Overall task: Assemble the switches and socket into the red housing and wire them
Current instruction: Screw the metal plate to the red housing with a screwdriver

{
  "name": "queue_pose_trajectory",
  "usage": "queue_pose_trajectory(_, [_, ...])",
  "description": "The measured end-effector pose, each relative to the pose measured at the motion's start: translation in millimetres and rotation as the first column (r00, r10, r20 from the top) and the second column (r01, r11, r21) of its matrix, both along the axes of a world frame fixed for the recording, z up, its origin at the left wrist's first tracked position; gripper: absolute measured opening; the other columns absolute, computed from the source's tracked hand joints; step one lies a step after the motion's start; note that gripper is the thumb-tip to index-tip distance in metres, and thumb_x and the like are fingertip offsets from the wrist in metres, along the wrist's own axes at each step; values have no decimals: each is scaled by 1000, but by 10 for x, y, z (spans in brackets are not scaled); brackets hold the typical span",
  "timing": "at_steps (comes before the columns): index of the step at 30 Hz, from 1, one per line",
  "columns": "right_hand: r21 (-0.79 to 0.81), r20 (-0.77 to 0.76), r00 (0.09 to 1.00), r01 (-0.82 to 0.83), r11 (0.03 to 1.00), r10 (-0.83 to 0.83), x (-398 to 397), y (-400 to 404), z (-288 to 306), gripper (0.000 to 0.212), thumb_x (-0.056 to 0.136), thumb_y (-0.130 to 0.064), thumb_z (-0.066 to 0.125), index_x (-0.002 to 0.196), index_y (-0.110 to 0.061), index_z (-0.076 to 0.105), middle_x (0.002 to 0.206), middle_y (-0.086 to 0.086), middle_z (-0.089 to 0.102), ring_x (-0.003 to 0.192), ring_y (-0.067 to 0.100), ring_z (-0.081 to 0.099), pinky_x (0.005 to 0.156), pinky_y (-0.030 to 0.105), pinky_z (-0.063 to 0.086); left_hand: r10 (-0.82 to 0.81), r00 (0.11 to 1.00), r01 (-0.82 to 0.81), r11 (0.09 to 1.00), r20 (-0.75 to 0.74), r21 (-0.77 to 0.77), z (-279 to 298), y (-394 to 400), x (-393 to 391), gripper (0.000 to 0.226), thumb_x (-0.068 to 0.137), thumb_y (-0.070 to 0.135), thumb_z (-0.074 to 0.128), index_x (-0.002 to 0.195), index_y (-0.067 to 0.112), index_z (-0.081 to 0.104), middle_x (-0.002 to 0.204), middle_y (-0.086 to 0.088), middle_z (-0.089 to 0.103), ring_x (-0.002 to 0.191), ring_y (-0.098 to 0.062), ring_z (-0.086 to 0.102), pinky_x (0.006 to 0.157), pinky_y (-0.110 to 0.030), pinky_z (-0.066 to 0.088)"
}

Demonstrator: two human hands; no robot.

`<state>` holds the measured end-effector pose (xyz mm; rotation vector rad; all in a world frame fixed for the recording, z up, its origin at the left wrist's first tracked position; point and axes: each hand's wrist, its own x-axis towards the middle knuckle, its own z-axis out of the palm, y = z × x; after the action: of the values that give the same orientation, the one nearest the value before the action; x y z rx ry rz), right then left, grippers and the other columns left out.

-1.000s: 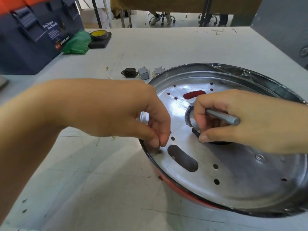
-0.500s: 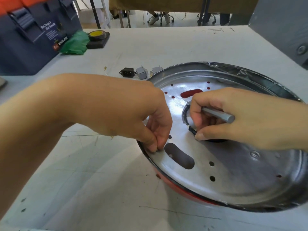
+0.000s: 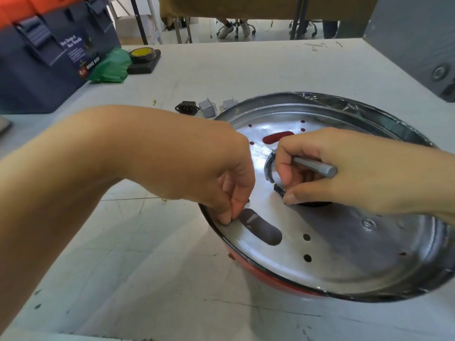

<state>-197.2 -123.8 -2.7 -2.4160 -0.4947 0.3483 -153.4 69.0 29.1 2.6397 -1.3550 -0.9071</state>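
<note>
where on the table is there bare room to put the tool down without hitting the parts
Bare table lies in front of the left hand, beside the red housing. More lies behind the housing's far rim. It is crowded by the socket and grey switches, and at the far left by the green bag and tape.

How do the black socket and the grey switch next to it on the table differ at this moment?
The black socket is dark, flat and wide, with its pinned opening facing the camera; the grey switch is light and boxier, showing plain sides. The socket lies farther left, and the switch sits closer to the red housing. Both lie loose on the table, not yet fitted, and neither hand touches them.
</note>
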Motion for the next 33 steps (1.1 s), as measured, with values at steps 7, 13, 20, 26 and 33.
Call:
queue_pose_trajectory(7, [30,-11,1000,13,999,-12,8,-23,-49,18,66,-37,70,78,-33,58,74,-22,64,60,2,55,65,34,50,-40,999,41,999,34,-28,-2,70,-25,18,69,42,57,81,37,69,80,18,67,78,-5,63,71,-26,51])
queue_pose_trajectory(13, [129,-78,997,34,991,-24,-31,-5,-25,17,74,-20,74,73,-26,58,63,-16,62,50,0,49,58,24,45,34,999,-36,980,-14,-194,41,210,-71,16,69,45,59,82,38,67,83,15,68,80,-6,62,72,-18,46])
queue_pose_trajectory(20, [5,-15,1000,21,1000,-20,-45,44,5,17,77,-22,74,73,-26,58,73,-7,64,71,16,58,80,45,51,31,999,-27,983,18,-181,56,165,-108,13,71,41,56,75,36,66,77,24,65,68,0,59,61,-11,45])
queue_pose_trajectory(26, [143,-33,999,40,989,-35,-32,-63,13,19,77,-10,72,72,-24,59,69,-3,64,66,15,55,72,40,48,136,991,-130,906,-12,-404,132,258,-150,8,76,34,61,78,33,68,82,19,69,67,3,61,58,-2,40])
queue_pose_trajectory(33, [166,-55,997,63,984,-55,2,-123,-5,19,78,-10,73,73,-23,61,64,-9,58,58,3,50,58,12,40,189,982,-164,890,17,-425,125,272,-161,8,78,32,64,83,32,71,79,19,69,78,1,63,70,-7,45])
